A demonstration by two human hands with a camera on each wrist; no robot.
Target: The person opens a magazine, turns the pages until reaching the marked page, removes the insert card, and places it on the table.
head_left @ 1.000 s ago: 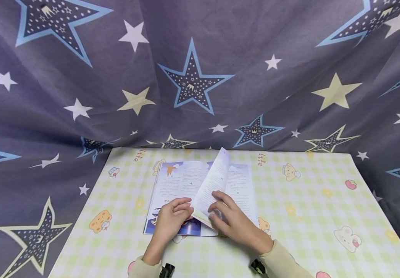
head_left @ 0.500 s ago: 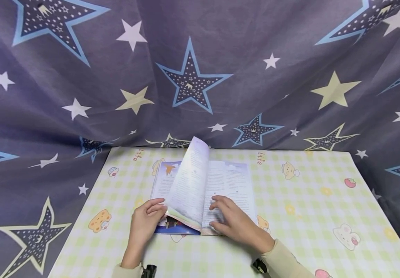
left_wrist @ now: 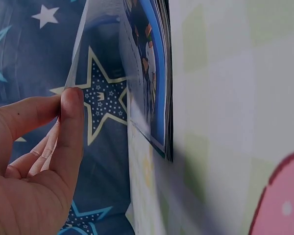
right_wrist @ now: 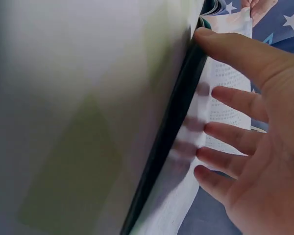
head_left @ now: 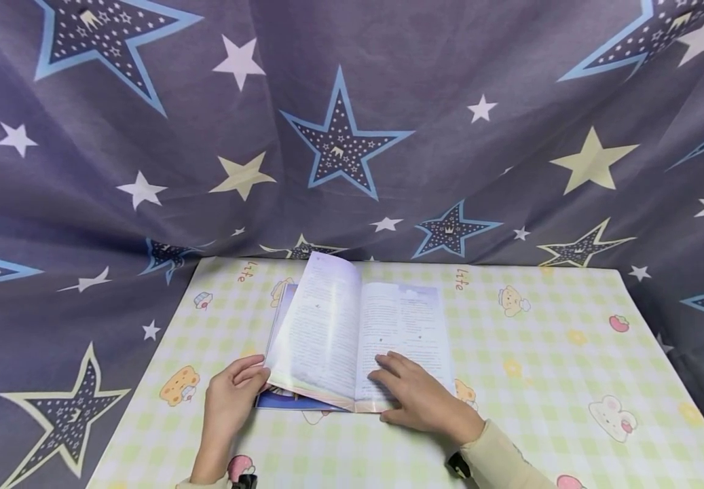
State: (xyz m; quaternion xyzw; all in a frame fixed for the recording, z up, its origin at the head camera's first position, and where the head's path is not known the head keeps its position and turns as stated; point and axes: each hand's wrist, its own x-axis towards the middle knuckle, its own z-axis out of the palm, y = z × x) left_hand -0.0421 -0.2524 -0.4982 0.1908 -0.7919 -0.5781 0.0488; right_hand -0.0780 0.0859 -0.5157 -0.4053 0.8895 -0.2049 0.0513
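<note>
While the head view shows the whole book (head_left: 358,339) lying open on the checked table (head_left: 541,353), spine running away from the person, the left wrist view alone shows the stacked page edges and a blue illustrated page beneath the lifted leaf (left_wrist: 100,73). The left hand (head_left: 229,401) pinches that leaf's lower corner between thumb and fingers, holding it raised and slanted over the left half. The right hand (head_left: 415,397) lies flat with fingers spread on the right page; the right wrist view shows its thumb at the book's edge.
</note>
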